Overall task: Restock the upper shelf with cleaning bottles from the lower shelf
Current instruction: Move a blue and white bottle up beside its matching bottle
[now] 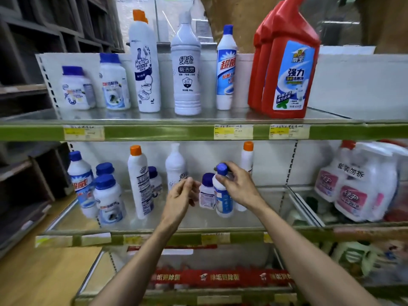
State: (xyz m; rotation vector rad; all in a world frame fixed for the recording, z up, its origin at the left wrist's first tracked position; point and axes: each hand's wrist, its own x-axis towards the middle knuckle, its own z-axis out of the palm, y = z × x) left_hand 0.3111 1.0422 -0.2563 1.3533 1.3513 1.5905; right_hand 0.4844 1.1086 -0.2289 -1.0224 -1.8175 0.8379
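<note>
My right hand (237, 186) grips the neck of a white bottle with a blue cap (222, 195) on the lower shelf (154, 236). My left hand (180, 198) hovers just left of it, fingers loosely apart and holding nothing, in front of a plain white bottle (175, 166). A small blue-capped jar (207, 191) stands between my hands. The upper shelf (154, 132) carries two short jars, a Mr Muscle bottle (144, 62), a white bottle (186, 69), a blue-capped bottle (226, 67) and red bottles (287, 62).
On the lower shelf's left stand a blue-capped bottle (80, 182), jars (108, 199) and an orange-capped bottle (140, 182). Another orange-capped bottle (247, 157) is behind my right hand. Pink-labelled jugs (353, 186) fill the right bay. Dark wooden crates (26, 51) rise at left.
</note>
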